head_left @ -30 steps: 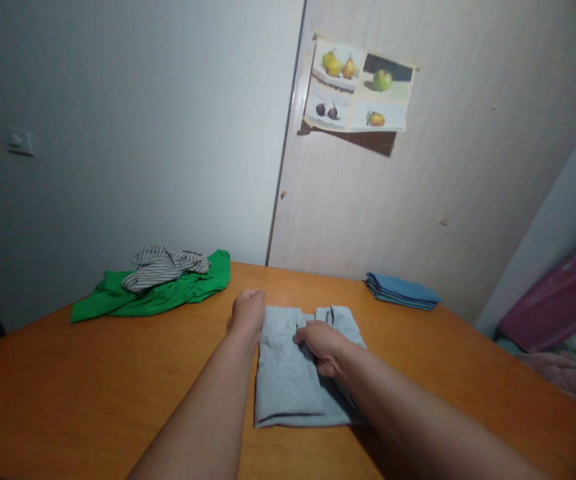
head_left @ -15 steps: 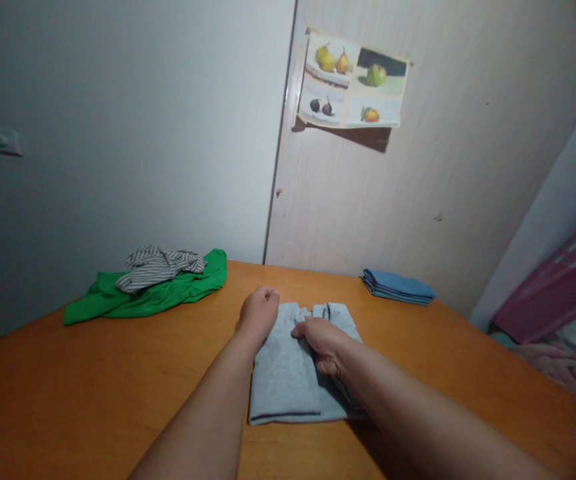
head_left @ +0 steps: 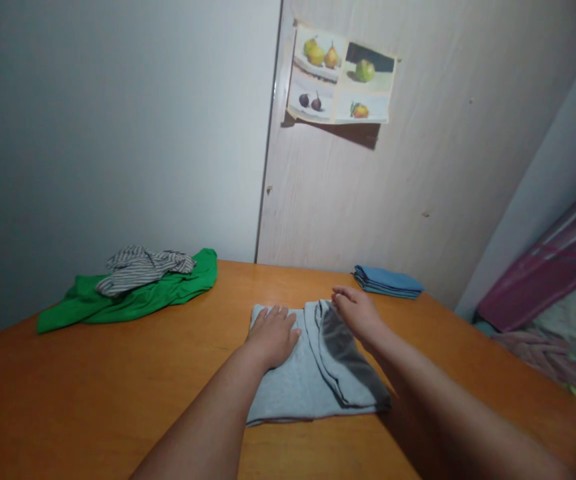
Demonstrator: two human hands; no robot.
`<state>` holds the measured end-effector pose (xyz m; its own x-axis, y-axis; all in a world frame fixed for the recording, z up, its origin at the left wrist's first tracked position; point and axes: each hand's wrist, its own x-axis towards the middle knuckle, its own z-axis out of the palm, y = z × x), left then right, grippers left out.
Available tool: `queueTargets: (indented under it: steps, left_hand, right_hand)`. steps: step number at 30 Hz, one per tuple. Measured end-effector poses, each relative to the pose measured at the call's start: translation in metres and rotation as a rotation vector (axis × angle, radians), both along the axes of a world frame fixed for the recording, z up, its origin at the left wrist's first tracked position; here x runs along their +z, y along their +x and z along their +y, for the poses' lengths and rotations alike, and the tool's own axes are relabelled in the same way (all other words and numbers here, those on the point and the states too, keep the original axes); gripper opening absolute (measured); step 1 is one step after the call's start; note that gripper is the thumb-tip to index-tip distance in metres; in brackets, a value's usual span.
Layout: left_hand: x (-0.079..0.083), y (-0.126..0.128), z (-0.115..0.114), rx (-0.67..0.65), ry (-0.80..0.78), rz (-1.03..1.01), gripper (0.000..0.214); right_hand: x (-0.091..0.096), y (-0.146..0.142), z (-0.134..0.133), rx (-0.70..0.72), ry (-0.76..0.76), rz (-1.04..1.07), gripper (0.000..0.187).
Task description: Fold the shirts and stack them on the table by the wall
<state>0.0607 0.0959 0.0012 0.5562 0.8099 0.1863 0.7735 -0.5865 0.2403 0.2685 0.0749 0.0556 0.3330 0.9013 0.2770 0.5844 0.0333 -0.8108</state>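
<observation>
A light grey garment [head_left: 288,393], partly folded, lies in front of me on the table; its exact kind is not clear. My left hand [head_left: 273,337] rests on its far left part with the fingers spread flat. At the far right corner, my right hand [head_left: 357,308] has its fingers closed on the garment's edge, though the fingertips are partly hidden. The right side of the cloth is a loose, slanting flap, raised a little and in shadow near the right wrist.
The orange-brown wooden table [head_left: 158,380] reaches back to the wall. On its far left lies a crumpled green cloth [head_left: 138,307] with a striped cloth [head_left: 143,270] on top. A folded blue stack of cloth [head_left: 388,280] sits at the far right. A fruit picture [head_left: 341,77] hangs above.
My left hand has opened from a fist and flattened onto the garment. My right hand has moved right from the garment's middle to its far right corner, and the right flap has spread outward.
</observation>
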Motion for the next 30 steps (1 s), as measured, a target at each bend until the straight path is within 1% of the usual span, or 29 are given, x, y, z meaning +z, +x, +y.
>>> queueTargets:
  steps: [2,4,7,10,12,14,17,19,22,24,26,28,30]
  left_hand:
    - [0.000,0.000,0.001,0.004,-0.008,0.029,0.059]
    - [-0.001,0.000,0.002,0.005,-0.009,0.046,0.060]
    - [-0.002,0.001,0.002,0.009,-0.004,0.043,0.060]
    - [-0.002,0.001,0.002,0.009,0.004,0.043,0.059]
    - [-0.002,0.001,0.002,0.008,0.008,0.053,0.059]
    - [-0.001,0.000,0.002,0.009,0.007,0.066,0.060]
    - [0.001,0.000,0.001,0.013,0.000,0.079,0.061]
    - [0.002,0.000,0.001,0.013,-0.003,0.086,0.061]
    - [0.004,0.001,0.000,0.012,-0.001,0.092,0.061]
    - [0.004,0.001,0.000,0.015,0.002,0.089,0.061]
    - [0.004,0.001,0.000,0.017,0.003,0.083,0.061]
    - [0.003,0.001,0.000,0.016,0.005,0.075,0.061]
    - [0.002,0.001,0.000,0.016,0.008,0.066,0.061]
  right_hand:
    - [-0.006,0.013,0.005,-0.027,0.031,-0.173,0.036]
    - [-0.019,0.013,0.008,0.020,-0.012,-0.330,0.039]
    - [-0.044,-0.003,0.007,0.199,-0.135,-0.544,0.043]
    - [-0.064,-0.020,0.004,0.276,-0.192,-0.672,0.052]
    - [-0.067,-0.023,0.003,0.299,-0.218,-0.716,0.056]
    - [-0.064,-0.020,0.005,0.327,-0.209,-0.660,0.054]
    - [-0.053,-0.004,0.010,0.340,-0.119,-0.441,0.043]
    - [-0.047,0.011,0.010,0.261,-0.042,-0.309,0.038]
    - [-0.044,0.036,0.001,0.040,-0.005,-0.251,0.028]
    - [-0.047,0.050,-0.012,-0.076,-0.063,-0.279,0.021]
    - [-0.052,0.057,-0.028,-0.125,-0.158,-0.297,0.020]
    - [-0.058,0.057,-0.045,-0.112,-0.250,-0.288,0.026]
    - [-0.060,0.052,-0.059,-0.057,-0.326,-0.233,0.033]
